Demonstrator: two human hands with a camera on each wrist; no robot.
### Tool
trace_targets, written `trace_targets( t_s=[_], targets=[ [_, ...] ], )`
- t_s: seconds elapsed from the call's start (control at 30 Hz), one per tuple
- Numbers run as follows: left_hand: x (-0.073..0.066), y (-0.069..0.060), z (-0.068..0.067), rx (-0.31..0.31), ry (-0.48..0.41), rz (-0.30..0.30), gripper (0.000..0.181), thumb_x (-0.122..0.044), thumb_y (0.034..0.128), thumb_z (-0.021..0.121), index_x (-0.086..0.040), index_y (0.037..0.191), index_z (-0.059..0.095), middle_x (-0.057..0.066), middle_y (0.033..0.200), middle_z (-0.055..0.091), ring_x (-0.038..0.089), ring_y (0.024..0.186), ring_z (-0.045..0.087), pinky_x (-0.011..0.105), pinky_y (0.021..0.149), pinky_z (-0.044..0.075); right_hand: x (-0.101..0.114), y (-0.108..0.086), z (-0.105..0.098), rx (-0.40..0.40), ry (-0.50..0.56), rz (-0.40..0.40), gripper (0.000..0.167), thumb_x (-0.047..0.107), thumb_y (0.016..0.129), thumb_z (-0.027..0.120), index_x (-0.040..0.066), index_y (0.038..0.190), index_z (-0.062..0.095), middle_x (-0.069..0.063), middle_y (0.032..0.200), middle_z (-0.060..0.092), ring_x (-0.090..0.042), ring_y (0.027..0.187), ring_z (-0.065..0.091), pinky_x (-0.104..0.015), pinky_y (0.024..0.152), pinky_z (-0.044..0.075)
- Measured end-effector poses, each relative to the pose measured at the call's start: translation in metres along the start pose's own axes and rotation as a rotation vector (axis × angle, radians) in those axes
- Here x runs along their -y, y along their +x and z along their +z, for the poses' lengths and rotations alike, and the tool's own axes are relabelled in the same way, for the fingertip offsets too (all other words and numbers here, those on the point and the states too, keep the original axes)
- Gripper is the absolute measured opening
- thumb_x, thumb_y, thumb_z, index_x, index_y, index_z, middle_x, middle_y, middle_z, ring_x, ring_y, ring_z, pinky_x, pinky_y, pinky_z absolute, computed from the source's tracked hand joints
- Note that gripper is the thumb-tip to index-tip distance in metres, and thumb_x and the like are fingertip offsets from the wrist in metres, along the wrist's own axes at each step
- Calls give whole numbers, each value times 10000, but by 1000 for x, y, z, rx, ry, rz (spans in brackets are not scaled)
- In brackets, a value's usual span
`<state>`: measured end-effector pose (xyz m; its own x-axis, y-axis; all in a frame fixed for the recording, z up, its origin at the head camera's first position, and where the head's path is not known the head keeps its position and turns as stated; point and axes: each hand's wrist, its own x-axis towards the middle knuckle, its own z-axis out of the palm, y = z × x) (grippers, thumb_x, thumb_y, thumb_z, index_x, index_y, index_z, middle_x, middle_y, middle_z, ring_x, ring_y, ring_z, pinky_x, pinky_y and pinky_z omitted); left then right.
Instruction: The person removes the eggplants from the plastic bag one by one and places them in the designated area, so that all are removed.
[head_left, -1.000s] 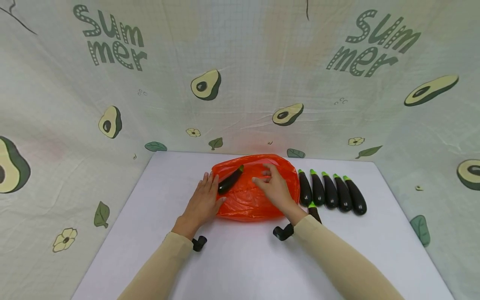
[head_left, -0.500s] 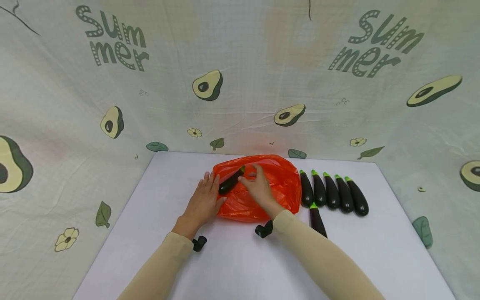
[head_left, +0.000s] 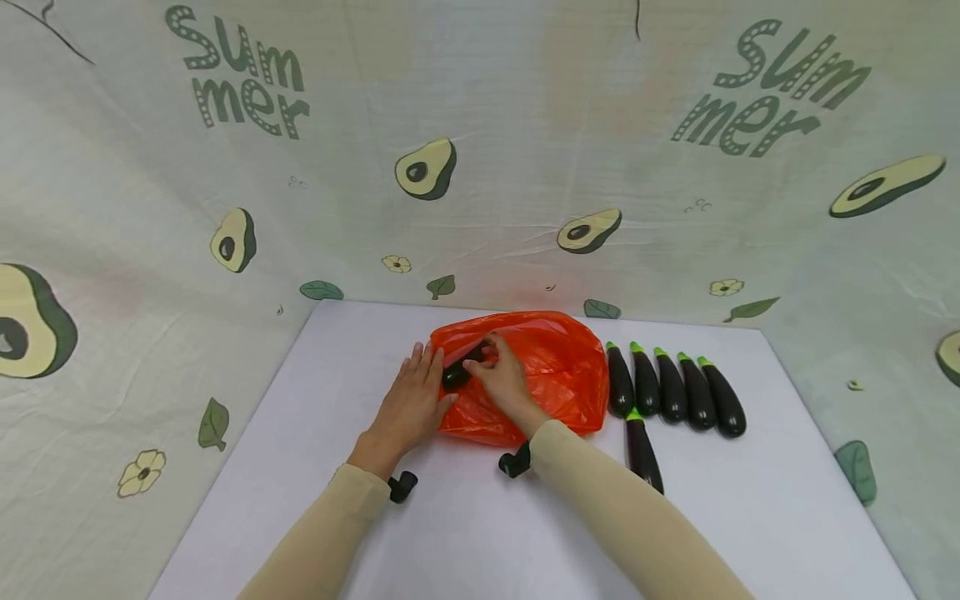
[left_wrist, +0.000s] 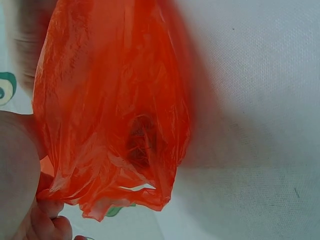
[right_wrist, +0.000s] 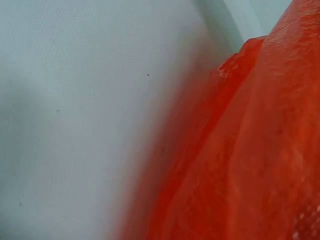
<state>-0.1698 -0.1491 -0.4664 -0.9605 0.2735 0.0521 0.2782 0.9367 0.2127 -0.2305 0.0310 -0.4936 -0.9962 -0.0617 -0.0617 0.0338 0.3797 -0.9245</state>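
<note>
A red plastic bag (head_left: 555, 375) lies on the white table with its mouth spread. On its left part rests a dark eggplant (head_left: 455, 375), tilted, its stem end hidden behind the fingers of my right hand (head_left: 504, 383). Thumb and fingers of that hand pinch the eggplant from above. My left hand (head_left: 405, 408) lies along the bag's left edge, fingers straight and touching it. In the left wrist view, a dark shape shows through the red bag (left_wrist: 115, 100). The right wrist view shows only the bag (right_wrist: 265, 150) and the table, with the right hand out of sight.
To the right of the bag stand several eggplants (head_left: 671, 387) in a row, green stems pointing away. Another eggplant (head_left: 642, 454) lies nearer, beside the right sleeve. A patterned cloth (head_left: 495, 167) hangs behind the table (head_left: 450, 533).
My right hand has moved left over the bag and taken hold of the eggplant there. The left hand has stayed at the bag's edge. The camera view has shifted slightly.
</note>
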Motion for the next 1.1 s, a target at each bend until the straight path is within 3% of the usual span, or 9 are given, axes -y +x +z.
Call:
trace_targets(
  t_s=[0.37, 0.63, 0.73, 0.93, 1.1],
  targets=[
    [-2, 1, -1, 10, -4, 4, 869, -407, 1045, 653, -4, 1672, 207, 206, 1756, 149, 388, 1644, 60, 532, 1321, 154, -5, -1, 2, 54, -53, -32, 662, 271, 974, 783, 173, 1550, 471, -103, 1430, 607, -287, 1186, 595, -445, 1041, 572],
    [-3, 0, -2, 1, -2, 27, 874, -403, 1038, 667, 10, 1665, 220, 238, 1741, 183, 403, 1639, 85, 546, 1315, 176, -8, 0, 1, 251, -211, -135, 690, 287, 997, 749, 229, 1608, 434, -142, 1250, 657, -276, 1053, 591, -425, 922, 578],
    [-4, 0, -3, 10, -7, 22, 880, -400, 1037, 668, 4, 1670, 208, 225, 1751, 155, 396, 1642, 73, 542, 1318, 167, -11, 0, 0, 283, -223, -136, 699, 276, 1005, 734, 216, 1620, 409, -114, 1290, 648, -266, 1071, 591, -431, 955, 576],
    [-5, -1, -6, 29, -15, 1, 888, -394, 1034, 672, 2, 1672, 198, 221, 1754, 147, 386, 1645, 58, 531, 1322, 152, -18, 2, -8, 163, -163, -112, 546, 314, 1014, 720, 118, 1494, 546, -107, 1308, 607, -292, 1152, 569, -481, 1042, 561],
    [-6, -2, -5, 33, -25, -6, 904, -386, 1022, 694, -7, 1675, 196, 215, 1754, 152, 378, 1647, 55, 532, 1320, 153, -25, 2, -17, 51, -166, -16, 495, 414, 983, 740, 94, 1336, 607, -120, 1246, 581, -300, 1150, 547, -470, 1019, 545]
  ],
)
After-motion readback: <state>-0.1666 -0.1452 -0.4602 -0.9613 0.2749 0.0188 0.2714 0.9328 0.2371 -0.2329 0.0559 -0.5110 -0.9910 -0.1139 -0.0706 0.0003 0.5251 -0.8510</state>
